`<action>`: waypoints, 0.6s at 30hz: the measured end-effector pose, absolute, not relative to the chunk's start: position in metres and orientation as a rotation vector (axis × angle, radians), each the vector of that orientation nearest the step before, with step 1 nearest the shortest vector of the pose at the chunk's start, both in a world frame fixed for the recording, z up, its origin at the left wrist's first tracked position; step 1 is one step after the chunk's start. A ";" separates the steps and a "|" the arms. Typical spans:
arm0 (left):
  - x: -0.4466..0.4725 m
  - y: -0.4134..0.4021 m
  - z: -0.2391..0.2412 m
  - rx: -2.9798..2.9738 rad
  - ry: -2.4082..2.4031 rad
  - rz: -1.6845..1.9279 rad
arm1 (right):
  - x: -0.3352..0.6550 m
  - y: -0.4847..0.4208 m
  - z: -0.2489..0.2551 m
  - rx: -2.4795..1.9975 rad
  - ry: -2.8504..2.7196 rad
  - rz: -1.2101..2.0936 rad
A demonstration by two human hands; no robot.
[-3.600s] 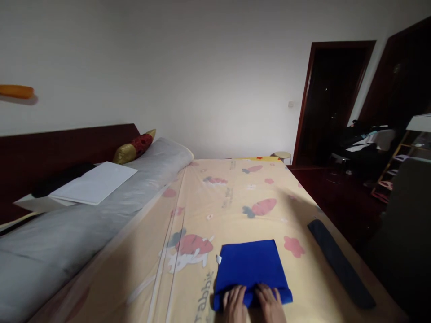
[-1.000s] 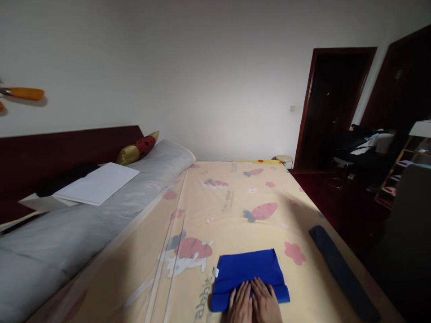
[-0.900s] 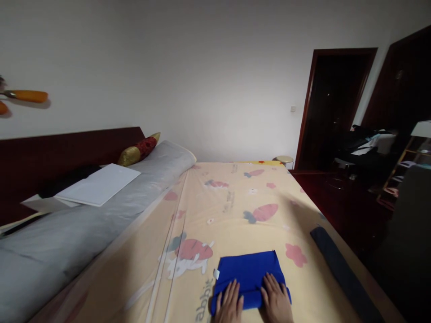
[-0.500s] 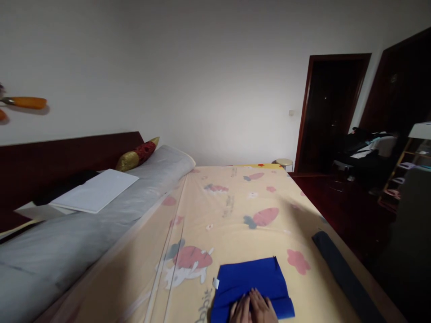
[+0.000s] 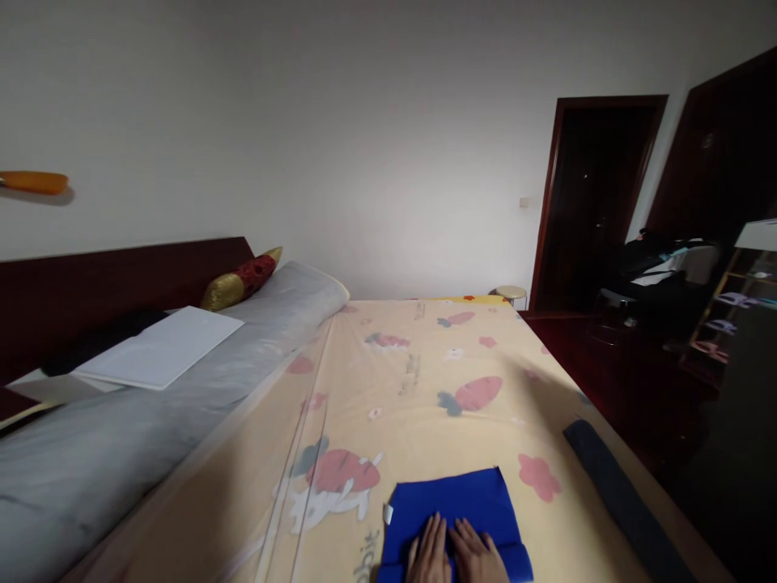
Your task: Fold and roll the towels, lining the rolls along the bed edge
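A piece of blue cloth (image 5: 452, 494), folded into a rough square with a small white tag on its left edge, lies at the bottom of the view on the bed. My left hand (image 5: 430, 555) rests flat on the cloth, its fingers stretched forward. Just beside it, my right hand (image 5: 478, 555) also lies flat on the fabric with fingers extended. A narrow gap of blue shows between the two hands. Neither hand grips anything. The wrists and the cloth's near edge fall outside the picture.
The bed sheet (image 5: 418, 429) has carrot and rabbit prints. A dark folded strip (image 5: 625, 494) lies along its right edge. At left are a rolled grey quilt (image 5: 200, 405), a white board (image 5: 167, 348) and a red-gold pillow (image 5: 243, 279). A stool (image 5: 511, 291) stands beyond the bed.
My hands, close together half a second ago, have moved slightly apart on the blue cloth. The cloth stays folded in nearly the same place. The view has shifted a little.
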State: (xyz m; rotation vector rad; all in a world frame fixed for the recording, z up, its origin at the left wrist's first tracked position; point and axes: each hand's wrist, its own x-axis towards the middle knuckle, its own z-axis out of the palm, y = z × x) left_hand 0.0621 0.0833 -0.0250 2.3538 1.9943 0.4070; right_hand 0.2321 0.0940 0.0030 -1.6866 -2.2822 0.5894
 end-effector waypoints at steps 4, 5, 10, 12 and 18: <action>0.061 0.094 -0.006 2.202 2.081 0.288 | 0.245 0.101 0.007 -1.831 -2.139 0.465; 0.056 0.094 -0.002 2.166 2.136 0.271 | 0.256 0.102 0.007 -1.914 -2.076 0.415; 0.041 0.091 0.011 2.121 2.272 0.241 | 0.292 0.106 0.006 -2.050 -2.021 0.354; 0.041 0.089 0.016 2.164 2.288 0.295 | 0.293 0.106 0.007 -2.049 -2.027 0.339; 0.025 0.055 0.004 2.356 2.344 0.639 | 0.305 0.079 -0.014 -1.904 -2.018 0.118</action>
